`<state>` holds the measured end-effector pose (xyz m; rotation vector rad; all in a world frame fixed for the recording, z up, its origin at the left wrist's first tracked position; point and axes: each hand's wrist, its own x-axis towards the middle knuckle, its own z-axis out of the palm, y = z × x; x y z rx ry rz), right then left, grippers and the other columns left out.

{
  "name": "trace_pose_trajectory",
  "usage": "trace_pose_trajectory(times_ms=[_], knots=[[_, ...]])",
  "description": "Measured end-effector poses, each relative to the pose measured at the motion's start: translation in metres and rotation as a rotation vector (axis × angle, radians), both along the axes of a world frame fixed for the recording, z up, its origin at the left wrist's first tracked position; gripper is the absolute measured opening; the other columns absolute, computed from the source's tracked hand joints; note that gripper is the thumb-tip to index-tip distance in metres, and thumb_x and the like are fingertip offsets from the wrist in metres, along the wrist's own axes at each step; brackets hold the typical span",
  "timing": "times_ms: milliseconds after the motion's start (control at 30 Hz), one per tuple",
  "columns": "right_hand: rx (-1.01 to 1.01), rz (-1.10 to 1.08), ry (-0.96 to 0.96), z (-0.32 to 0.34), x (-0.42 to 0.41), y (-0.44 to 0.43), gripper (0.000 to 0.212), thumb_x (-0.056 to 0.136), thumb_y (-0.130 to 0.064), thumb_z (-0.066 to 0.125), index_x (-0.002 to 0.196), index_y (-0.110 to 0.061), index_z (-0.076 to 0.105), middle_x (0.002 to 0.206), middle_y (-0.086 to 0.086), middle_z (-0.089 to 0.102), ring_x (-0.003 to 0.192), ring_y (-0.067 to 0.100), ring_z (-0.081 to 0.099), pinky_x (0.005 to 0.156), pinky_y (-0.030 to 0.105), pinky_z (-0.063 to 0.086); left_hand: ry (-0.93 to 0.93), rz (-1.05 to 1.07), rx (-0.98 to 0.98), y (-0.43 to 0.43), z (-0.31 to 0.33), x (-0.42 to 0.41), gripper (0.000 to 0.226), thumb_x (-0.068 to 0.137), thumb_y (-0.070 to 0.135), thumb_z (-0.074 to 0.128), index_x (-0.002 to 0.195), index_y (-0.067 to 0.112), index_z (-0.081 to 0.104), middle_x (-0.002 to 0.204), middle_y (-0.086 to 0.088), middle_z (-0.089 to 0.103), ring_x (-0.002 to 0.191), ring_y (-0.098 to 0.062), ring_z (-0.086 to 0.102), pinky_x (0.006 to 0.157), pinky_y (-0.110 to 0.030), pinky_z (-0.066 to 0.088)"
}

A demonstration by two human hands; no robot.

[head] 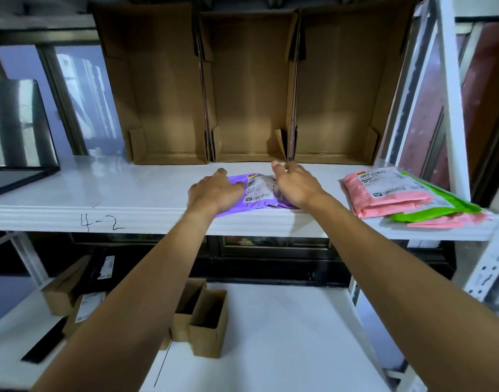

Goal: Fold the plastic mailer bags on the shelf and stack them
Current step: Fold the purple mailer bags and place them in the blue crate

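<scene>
Fingers point(221, 172) largely out of sight atop purple mailer point(258, 193)

Two bare arms in shot, uncovered from the lower edge of the picture right up to the wrists. The left forearm point(146, 292) is long, lean and smooth, and the right forearm point(384, 273) matches it. The left hand point(214, 193) is bare, knuckles showing. The right hand point(296, 185) is bare too, with a short-trimmed nail on its thumb point(275, 164).
</scene>
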<state>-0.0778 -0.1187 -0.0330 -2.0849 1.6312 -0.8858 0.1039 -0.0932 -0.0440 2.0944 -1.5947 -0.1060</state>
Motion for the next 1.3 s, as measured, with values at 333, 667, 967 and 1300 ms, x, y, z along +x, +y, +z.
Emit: trace_pose_trajectory(times_ms=[333, 667, 967, 1300], knots=[[0.009, -0.027, -0.036, -0.001, -0.005, 0.0, 0.065, 0.093, -0.058, 0.051, 0.141, -0.015, 0.043, 0.136, 0.008, 0.056, 0.121, 0.03, 0.053, 0.099, 0.041, 0.043, 0.276, 0.004, -0.127, 0.002, 0.003, 0.007, 0.065, 0.088, 0.038, 0.059, 0.149, 0.026, 0.04, 0.146, -0.006, 0.051, 0.134, -0.03, 0.047, 0.109, -0.039, 0.041], [0.08, 0.097, -0.216, -0.002, -0.007, -0.006, 0.077, 0.08, -0.053, 0.074, 0.14, -0.017, 0.041, 0.104, -0.001, 0.07, 0.097, 0.02, 0.065, 0.09, 0.038, 0.052, 0.512, -0.054, -0.371, 0.007, 0.0, 0.013, 0.068, 0.084, 0.003, 0.053, 0.148, 0.025, 0.044, 0.137, -0.003, 0.058, 0.126, -0.024, 0.054, 0.101, -0.029, 0.045], [0.033, 0.066, 0.003, 0.0, -0.002, 0.004, 0.065, 0.085, -0.064, 0.058, 0.132, -0.019, 0.05, 0.121, 0.002, 0.063, 0.106, 0.022, 0.059, 0.097, 0.046, 0.05, 0.646, -0.08, -0.288, 0.014, 0.007, 0.012, 0.029, 0.077, 0.019, 0.066, 0.102, 0.007, 0.072, 0.089, -0.007, 0.069, 0.079, -0.024, 0.066, 0.063, -0.028, 0.047], [0.027, 0.13, 0.015, 0.0, -0.012, 0.021, 0.048, 0.095, -0.054, 0.054, 0.126, -0.018, 0.054, 0.113, 0.001, 0.064, 0.097, 0.019, 0.062, 0.088, 0.041, 0.054, 0.433, -0.049, -0.194, 0.022, 0.004, 0.008, 0.021, 0.081, 0.023, 0.059, 0.074, 0.004, 0.064, 0.071, -0.005, 0.064, 0.07, -0.028, 0.061, 0.056, -0.031, 0.038]])
